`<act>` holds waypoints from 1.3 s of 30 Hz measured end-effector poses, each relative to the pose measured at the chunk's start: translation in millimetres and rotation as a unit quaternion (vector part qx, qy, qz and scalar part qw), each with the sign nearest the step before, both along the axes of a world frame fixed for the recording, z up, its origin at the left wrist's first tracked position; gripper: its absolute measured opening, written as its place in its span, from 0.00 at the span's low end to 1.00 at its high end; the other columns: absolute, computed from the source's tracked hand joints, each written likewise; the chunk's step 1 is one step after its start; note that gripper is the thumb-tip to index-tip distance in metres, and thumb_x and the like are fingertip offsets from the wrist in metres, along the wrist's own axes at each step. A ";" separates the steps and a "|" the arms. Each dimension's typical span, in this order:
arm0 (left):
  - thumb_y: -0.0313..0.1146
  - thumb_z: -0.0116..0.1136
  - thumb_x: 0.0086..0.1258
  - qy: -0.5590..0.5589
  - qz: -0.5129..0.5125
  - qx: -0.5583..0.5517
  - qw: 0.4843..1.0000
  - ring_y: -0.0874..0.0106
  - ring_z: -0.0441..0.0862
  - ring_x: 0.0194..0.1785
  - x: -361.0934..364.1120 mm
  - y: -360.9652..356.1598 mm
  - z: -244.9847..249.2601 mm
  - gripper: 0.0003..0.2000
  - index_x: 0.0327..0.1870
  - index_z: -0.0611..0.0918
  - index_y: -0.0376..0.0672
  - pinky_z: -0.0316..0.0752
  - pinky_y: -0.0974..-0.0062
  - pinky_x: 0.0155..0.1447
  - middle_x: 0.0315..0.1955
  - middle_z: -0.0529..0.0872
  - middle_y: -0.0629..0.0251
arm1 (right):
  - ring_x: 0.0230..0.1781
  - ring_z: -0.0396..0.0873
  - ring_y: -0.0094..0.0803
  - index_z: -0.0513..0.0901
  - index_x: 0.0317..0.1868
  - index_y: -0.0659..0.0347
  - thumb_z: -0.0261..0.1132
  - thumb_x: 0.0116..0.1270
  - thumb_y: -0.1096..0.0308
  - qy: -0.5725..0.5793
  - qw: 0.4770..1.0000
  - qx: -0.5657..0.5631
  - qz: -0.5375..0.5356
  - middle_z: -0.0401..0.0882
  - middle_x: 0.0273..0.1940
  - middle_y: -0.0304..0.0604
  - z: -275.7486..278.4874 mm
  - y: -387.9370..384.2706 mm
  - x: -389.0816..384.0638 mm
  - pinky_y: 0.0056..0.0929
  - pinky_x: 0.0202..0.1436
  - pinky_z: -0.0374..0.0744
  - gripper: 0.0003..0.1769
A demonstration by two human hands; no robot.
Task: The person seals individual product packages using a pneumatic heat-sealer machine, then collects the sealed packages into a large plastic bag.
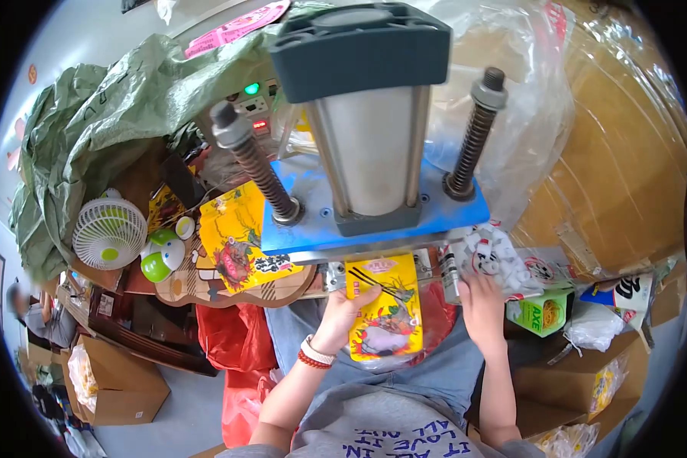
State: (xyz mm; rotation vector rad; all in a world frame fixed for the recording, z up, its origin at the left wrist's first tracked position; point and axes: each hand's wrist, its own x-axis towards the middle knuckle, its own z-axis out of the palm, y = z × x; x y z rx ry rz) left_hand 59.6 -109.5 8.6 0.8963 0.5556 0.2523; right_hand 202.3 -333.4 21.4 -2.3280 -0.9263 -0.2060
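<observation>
My left hand grips the left edge of a yellow printed food pouch, its thumb lying across the front. The pouch hangs upright, its top edge just below the metal bar of a pneumatic press with a blue plate. My right hand is over the near edge of a panda-printed container of small white pieces. Its fingers look stretched out and apart, the tips touching the pieces or the edge. Nothing shows in that hand.
Left of the press, several yellow pouches lie on a patterned board, beside a white fan. Red bags hang below. Cardboard boxes stand on the floor. To the right is a green AXE box.
</observation>
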 end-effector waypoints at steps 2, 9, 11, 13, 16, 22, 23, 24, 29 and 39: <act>0.31 0.66 0.69 0.080 -0.004 0.159 0.984 0.75 0.85 0.48 -9.2 17.4 -1.7 0.15 0.52 0.81 0.34 0.80 0.76 0.51 0.45 0.88 0.62 | 0.47 0.79 0.49 0.78 0.49 0.65 0.61 0.71 0.69 0.034 0.999 -0.002 0.042 0.80 0.45 0.52 -2.6 -4.2 -4.6 0.39 0.50 0.77 0.10; 0.57 0.70 0.55 0.309 -0.018 0.793 0.524 0.57 0.49 0.81 -88.6 101.7 -26.2 0.49 0.75 0.61 0.40 0.41 0.47 0.79 0.76 0.57 0.52 | 0.44 0.82 0.29 0.77 0.49 0.66 0.62 0.69 0.75 0.342 0.878 0.317 0.105 0.84 0.43 0.45 21.3 -16.5 -9.7 0.26 0.51 0.77 0.10; 0.38 0.74 0.56 0.191 0.040 0.785 0.588 0.59 0.75 0.64 -111.5 94.8 -36.2 0.30 0.61 0.79 0.42 0.68 0.61 0.66 0.57 0.81 0.55 | 0.45 0.82 0.33 0.75 0.49 0.66 0.72 0.65 0.67 0.340 0.824 0.425 0.160 0.85 0.42 0.49 32.4 -10.9 -29.0 0.28 0.50 0.78 0.18; 0.25 0.70 0.60 0.215 0.103 0.682 0.692 0.67 0.88 0.33 -120.7 76.0 -23.2 0.08 0.41 0.89 0.39 0.80 0.76 0.40 0.31 0.90 0.58 | 0.43 0.82 0.33 0.77 0.48 0.65 0.79 0.57 0.63 0.251 0.847 0.413 0.222 0.85 0.42 0.50 56.5 -5.5 -48.2 0.29 0.45 0.79 0.24; 0.20 0.71 0.57 0.160 0.159 0.632 0.741 0.72 0.87 0.35 -119.9 44.4 9.5 0.10 0.41 0.88 0.35 0.80 0.76 0.42 0.33 0.90 0.57 | 0.39 0.83 0.36 0.81 0.40 0.64 0.82 0.50 0.65 0.063 0.912 0.327 0.240 0.85 0.42 0.51 85.2 4.9 -67.5 0.30 0.41 0.80 0.21; 0.20 0.69 0.49 0.001 0.065 0.761 0.645 0.65 0.89 0.48 -106.7 -7.0 65.2 0.13 0.38 0.88 0.43 0.83 0.73 0.50 0.39 0.91 0.65 | 0.45 0.82 0.36 0.87 0.46 0.61 0.76 0.54 0.73 -0.100 0.894 0.165 0.404 0.87 0.46 0.40 87.6 45.7 -77.9 0.33 0.44 0.83 0.17; 0.22 0.69 0.50 -0.032 0.029 0.740 0.671 0.66 0.89 0.48 -108.9 -12.0 73.7 0.13 0.39 0.88 0.42 0.83 0.73 0.49 0.39 0.91 0.65 | 0.45 0.82 0.34 0.87 0.44 0.60 0.77 0.54 0.72 -0.101 0.883 0.183 0.420 0.87 0.47 0.38 94.5 39.0 -80.6 0.31 0.44 0.83 0.15; 0.23 0.70 0.52 -0.064 -0.007 0.716 0.695 0.66 0.89 0.47 -111.2 -16.5 81.6 0.13 0.40 0.88 0.42 0.84 0.73 0.49 0.39 0.91 0.64 | 0.44 0.82 0.33 0.88 0.42 0.59 0.77 0.53 0.71 -0.101 0.871 0.202 0.436 0.87 0.47 0.37 103.9 31.7 -83.8 0.29 0.43 0.83 0.14; 0.33 0.68 0.67 -0.005 -0.124 0.520 0.845 0.75 0.88 0.31 -84.1 -31.6 49.5 0.08 0.41 0.89 0.39 0.81 0.77 0.33 0.31 0.91 0.63 | 0.49 0.81 0.39 0.84 0.52 0.61 0.81 0.47 0.60 0.003 0.931 0.180 0.318 0.85 0.49 0.43 97.0 31.3 -67.5 0.39 0.57 0.76 0.30; 0.28 0.63 0.71 0.023 0.030 -0.002 0.999 0.73 0.87 0.43 3.6 -2.5 -4.0 0.11 0.49 0.83 0.31 0.82 0.74 0.47 0.43 0.89 0.60 | 0.52 0.76 0.53 0.78 0.56 0.64 0.64 0.70 0.65 -0.102 0.993 -0.020 -0.059 0.78 0.54 0.53 11.1 2.1 11.2 0.45 0.60 0.71 0.18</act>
